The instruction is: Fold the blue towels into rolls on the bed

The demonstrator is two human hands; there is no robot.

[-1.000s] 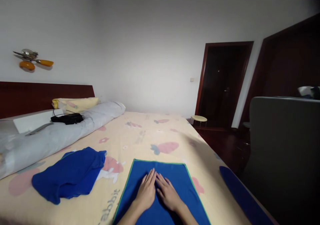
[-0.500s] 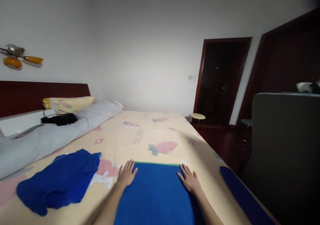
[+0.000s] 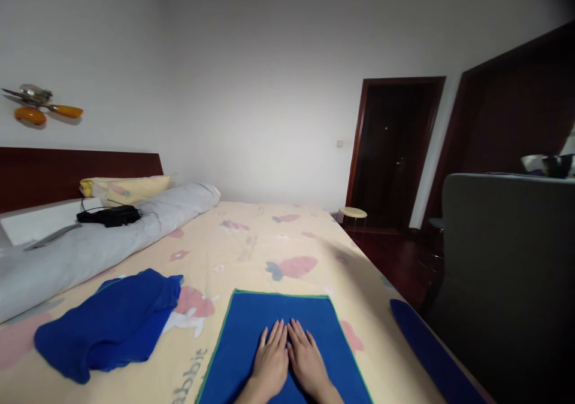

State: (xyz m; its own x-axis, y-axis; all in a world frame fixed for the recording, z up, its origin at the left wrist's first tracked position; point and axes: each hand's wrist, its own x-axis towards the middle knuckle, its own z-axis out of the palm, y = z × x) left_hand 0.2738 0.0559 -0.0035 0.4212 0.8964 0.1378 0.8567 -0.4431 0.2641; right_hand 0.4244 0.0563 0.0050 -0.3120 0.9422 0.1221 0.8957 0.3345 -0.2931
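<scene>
A flat blue cloth with a green edge (image 3: 251, 317) lies on the bed in front of me. My left hand (image 3: 270, 359) and my right hand (image 3: 306, 359) rest side by side on its middle, palms down, fingers stretched flat and nearly touching each other. Neither hand holds anything. To the left lies a crumpled blue cloth (image 3: 110, 323), apart from both hands.
The bed has a cream sheet with carrot prints (image 3: 269, 242). A grey rolled quilt (image 3: 99, 245) with a black item (image 3: 110, 215) on it lies at the headboard side. Another blue piece (image 3: 426, 350) hangs at the bed's right edge. A grey chair (image 3: 507, 272) and a small stool (image 3: 353, 213) stand at right.
My hands were at the far corners of the flat blue cloth half a second ago; they have slid back together to its middle, as they were one second ago.
</scene>
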